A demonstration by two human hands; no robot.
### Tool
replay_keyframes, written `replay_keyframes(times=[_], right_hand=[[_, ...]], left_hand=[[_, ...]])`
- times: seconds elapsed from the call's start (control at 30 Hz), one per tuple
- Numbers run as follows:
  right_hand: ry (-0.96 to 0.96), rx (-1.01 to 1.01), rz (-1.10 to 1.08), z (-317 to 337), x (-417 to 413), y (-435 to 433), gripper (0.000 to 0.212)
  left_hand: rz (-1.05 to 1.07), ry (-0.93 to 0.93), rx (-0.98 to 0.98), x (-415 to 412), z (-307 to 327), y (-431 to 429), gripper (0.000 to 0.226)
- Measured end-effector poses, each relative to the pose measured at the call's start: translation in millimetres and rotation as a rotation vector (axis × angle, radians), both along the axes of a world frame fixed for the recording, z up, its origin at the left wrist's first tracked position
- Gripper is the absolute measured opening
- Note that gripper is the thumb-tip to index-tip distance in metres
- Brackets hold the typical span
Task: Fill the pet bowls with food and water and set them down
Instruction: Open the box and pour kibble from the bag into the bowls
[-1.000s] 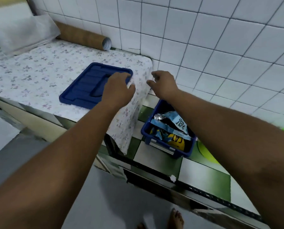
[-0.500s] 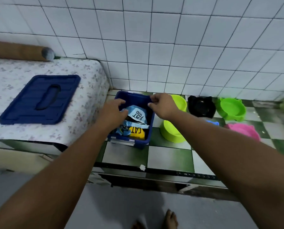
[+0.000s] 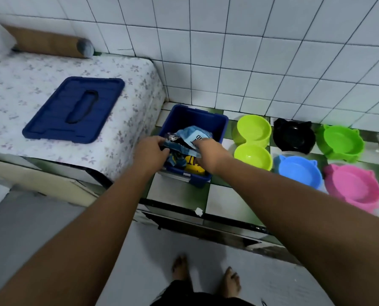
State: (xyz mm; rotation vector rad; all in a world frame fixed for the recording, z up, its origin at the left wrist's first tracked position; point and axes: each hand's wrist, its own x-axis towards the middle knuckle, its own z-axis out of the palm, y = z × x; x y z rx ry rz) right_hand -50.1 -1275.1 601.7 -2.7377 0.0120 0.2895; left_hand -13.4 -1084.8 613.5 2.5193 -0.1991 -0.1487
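both hands (image 3: 153,149) (image 3: 208,149) gripping food bag (image 3: 191,138) in bin (image 3: 206,120) | should lift straight up, top pinched | bowls (image 3: 253,129) just right of them

Both hands reach into an open blue bin (image 3: 215,122) on the tiled surface (image 3: 228,202): the left hand (image 3: 151,152) grips the crumpled food bag (image 3: 189,138) and the right hand (image 3: 210,151) presses on it. The bin's lid (image 3: 73,109) lies on the flowered cloth (image 3: 18,85) to the left. Right of the bin sit a yellow-green double bowl (image 3: 253,141), then black (image 3: 294,135), green (image 3: 340,142), blue (image 3: 298,171) and pink (image 3: 354,186) bowls.
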Motion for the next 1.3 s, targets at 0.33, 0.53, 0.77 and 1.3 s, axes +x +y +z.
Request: replay_keyframes(times=[0.33, 0.53, 0.77, 1.3], right_hand=[[-0.005, 0.043, -0.164, 1.2, 17.0, 2.2, 0.026], [-0.041, 0.084, -0.240, 3.3, 26.1, 2.3, 0.014], [-0.103, 0.043, -0.258, 9.3, 31.0, -2.1, 0.018], [-0.290, 0.078, -0.235, 43.8, 47.8, -12.6, 0.015]], left_hand=[[0.027, 0.015, -0.093, 9.5, -4.6, 5.2, 0.035], [0.034, -0.009, -0.124, 12.0, -8.6, 10.6, 0.032], [0.036, -0.013, -0.106, 12.7, -8.5, 13.2, 0.028], [0.068, 0.027, -0.162, 22.8, -5.9, 8.4, 0.030]])
